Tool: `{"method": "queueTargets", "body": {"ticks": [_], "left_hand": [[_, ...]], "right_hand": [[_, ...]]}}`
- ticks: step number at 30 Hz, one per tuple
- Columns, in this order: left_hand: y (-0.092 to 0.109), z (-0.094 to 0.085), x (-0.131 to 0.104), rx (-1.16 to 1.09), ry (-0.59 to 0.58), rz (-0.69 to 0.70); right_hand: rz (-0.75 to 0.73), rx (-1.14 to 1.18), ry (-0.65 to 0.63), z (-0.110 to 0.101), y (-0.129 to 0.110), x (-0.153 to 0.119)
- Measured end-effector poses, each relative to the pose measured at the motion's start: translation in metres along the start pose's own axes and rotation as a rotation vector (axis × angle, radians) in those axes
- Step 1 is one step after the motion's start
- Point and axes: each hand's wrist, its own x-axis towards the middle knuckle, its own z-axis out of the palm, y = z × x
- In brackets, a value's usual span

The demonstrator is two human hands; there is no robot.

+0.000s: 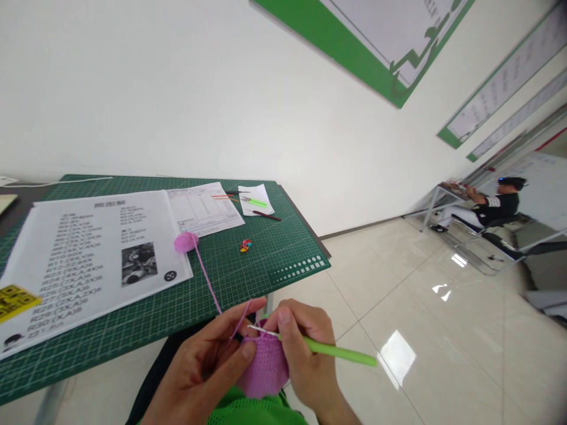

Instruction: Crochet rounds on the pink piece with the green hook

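Below the table's front edge, my left hand (pixel 212 360) pinches the upper rim of a pink crochet piece (pixel 264 369), which is rounded like a cup. Pink yarn runs over the raised left index finger. In my right hand (pixel 305 348) is a crochet hook (pixel 343 352) with a light green handle, its metal tip at the top edge of the crochet piece. From there the yarn (pixel 206 274) stretches up to a small pink yarn ball (pixel 185 241) on the table. The right fingers partly cover the far side of the piece.
A green cutting mat (pixel 221 260) covers the table. On it lie a printed pattern sheet (pixel 101 254), a form (pixel 206 209), a pale paper with pens (pixel 257 200) and several coloured stitch markers (pixel 245 245). Another person (pixel 491 203) sits at a far table on the right.
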Motion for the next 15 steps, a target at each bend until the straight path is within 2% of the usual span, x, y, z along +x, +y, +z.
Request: {"method": "queueTargets", "body": {"ticks": [6,15], "left_hand": [[0.001,0.002,-0.001,-0.078,-0.043,-0.066],[-0.002,-0.003,-0.002,-0.109,-0.079,-0.096]], "right_hand": [[-0.057,0.01,-0.075,-0.01,0.002,0.002],[-0.132,-0.05,-0.419,-0.04,-0.011,0.014]]}}
